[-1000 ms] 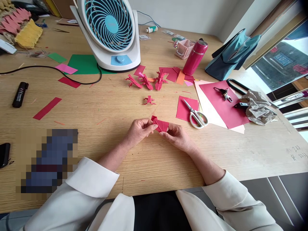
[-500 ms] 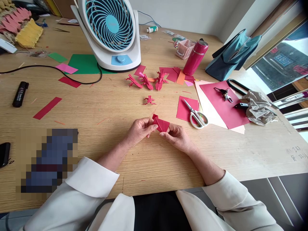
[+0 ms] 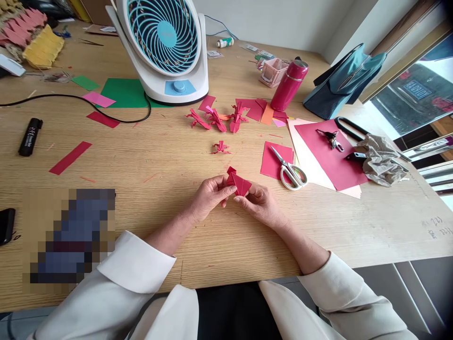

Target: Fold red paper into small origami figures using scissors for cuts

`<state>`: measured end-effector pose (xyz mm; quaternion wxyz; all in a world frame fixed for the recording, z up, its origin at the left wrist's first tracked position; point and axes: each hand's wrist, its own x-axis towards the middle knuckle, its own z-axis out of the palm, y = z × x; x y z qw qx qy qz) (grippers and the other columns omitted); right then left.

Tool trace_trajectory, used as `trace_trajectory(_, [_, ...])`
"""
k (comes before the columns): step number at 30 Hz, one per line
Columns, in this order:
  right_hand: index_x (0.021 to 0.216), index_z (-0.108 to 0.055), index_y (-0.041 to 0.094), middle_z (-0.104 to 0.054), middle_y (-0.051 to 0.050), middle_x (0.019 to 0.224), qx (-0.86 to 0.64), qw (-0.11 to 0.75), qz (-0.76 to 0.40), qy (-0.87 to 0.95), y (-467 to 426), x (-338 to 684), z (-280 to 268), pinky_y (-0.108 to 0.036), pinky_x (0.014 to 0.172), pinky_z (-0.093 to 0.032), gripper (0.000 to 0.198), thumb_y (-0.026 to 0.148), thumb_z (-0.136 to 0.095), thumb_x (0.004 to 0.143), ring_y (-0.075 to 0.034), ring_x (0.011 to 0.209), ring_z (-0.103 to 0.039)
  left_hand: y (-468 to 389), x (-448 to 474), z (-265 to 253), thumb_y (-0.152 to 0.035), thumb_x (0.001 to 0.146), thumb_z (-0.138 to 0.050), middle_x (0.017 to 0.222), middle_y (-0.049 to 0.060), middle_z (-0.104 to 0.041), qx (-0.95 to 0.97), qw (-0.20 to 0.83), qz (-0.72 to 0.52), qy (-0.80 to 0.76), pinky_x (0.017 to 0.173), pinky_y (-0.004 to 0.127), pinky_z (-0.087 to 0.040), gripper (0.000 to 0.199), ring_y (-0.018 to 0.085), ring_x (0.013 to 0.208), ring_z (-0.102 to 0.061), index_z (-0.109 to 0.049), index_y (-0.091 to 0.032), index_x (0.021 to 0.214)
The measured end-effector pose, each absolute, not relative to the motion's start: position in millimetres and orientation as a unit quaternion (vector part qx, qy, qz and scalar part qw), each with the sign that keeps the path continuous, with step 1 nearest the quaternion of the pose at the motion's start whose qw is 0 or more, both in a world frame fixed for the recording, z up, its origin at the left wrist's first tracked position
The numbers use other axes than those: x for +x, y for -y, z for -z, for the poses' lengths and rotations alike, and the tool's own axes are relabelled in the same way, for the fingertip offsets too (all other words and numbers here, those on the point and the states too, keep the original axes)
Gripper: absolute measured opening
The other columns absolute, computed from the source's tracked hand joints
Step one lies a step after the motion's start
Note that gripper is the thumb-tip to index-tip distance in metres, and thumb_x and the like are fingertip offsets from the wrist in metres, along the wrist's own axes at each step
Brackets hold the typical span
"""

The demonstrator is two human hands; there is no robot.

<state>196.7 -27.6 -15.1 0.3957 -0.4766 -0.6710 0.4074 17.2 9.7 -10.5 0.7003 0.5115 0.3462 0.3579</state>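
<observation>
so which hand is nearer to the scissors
Right: the right hand is just left of and below the scissors in the picture; the left hand is farther left.

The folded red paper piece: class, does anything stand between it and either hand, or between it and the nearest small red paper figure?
Nothing visible does. The bare left hand and bare right hand hold the folded red paper piece directly, and no object shows between it and the small, legged red paper figure beyond.

Wooden table [image 3: 170,156], black marker [image 3: 30,137], 4 folded figures [image 3: 221,147]
</observation>
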Motion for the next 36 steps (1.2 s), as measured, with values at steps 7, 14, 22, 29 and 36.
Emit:
trace_trajectory(7, [0.086, -0.054, 0.020, -0.054, -0.001, 0.076, -0.477, 0.404, -0.436, 0.648, 28.8, 197.7, 14.5, -0.028, 0.062, -0.041, 0.031, 0.049, -0.065, 0.088, -0.014, 0.067, -0.048, -11.2, 16.4, 11.3, -0.042, 0.080, -0.070, 0.066, -0.004, -0.053, 0.516, 0.679, -0.371, -0.367, 0.042, 0.017, -0.037, 0.029, 0.007, 0.053, -0.045, -0.060, -0.015, 0.088])
trace_trajectory(14, [0.116, -0.048, 0.024, -0.053, -0.004, 0.102, -0.447, 0.466, -0.410, 0.644, 29.0, 200.4, 16.5, -0.029, 0.069, -0.046, 0.032, 0.033, -0.066, 0.090, -0.013, 0.074, -0.051, -14.8, 16.3, 15.7, -0.037, 0.077, -0.071, 0.069, -0.005, -0.057, 0.495, 0.675, -0.377, -0.395, 0.040, 0.017, -0.023, 0.027, 0.002, 0.045, -0.032, -0.057, -0.016, 0.088])
trace_trajectory(22, [0.115, -0.054, 0.023, -0.057, -0.004, 0.093, -0.444, 0.416, -0.285, 0.741, 29.1, 201.5, 14.7, -0.031, 0.074, -0.049, 0.025, 0.016, -0.057, 0.091, -0.016, 0.078, -0.055, -14.0, 17.7, 12.8, -0.035, 0.081, -0.066, 0.081, 0.001, -0.067, 0.527, 0.650, -0.379, -0.395, 0.043, 0.018, -0.032, 0.033, 0.005, 0.050, -0.046, -0.057, -0.015, 0.106])
trace_trajectory(29, [0.104, -0.059, 0.021, -0.057, -0.003, 0.086, -0.422, 0.417, -0.246, 0.766, 26.9, 201.3, 13.0, -0.029, 0.068, -0.048, 0.022, 0.007, -0.054, 0.087, -0.015, 0.074, -0.054, -15.4, 15.0, 17.6, -0.030, 0.084, -0.065, 0.074, -0.002, -0.061, 0.556, 0.636, -0.378, -0.378, 0.041, 0.016, -0.032, 0.032, 0.004, 0.048, -0.044, -0.060, -0.015, 0.112])
trace_trajectory(36, [0.102, -0.060, 0.022, -0.059, -0.003, 0.086, -0.423, 0.433, -0.235, 0.760, 26.8, 202.1, 15.0, -0.029, 0.070, -0.048, 0.022, 0.007, -0.055, 0.087, -0.015, 0.076, -0.056, -15.4, 13.9, 21.0, -0.029, 0.084, -0.066, 0.084, 0.001, -0.064, 0.564, 0.656, -0.368, -0.341, 0.044, 0.018, -0.046, 0.034, 0.008, 0.058, -0.058, -0.059, -0.015, 0.114])
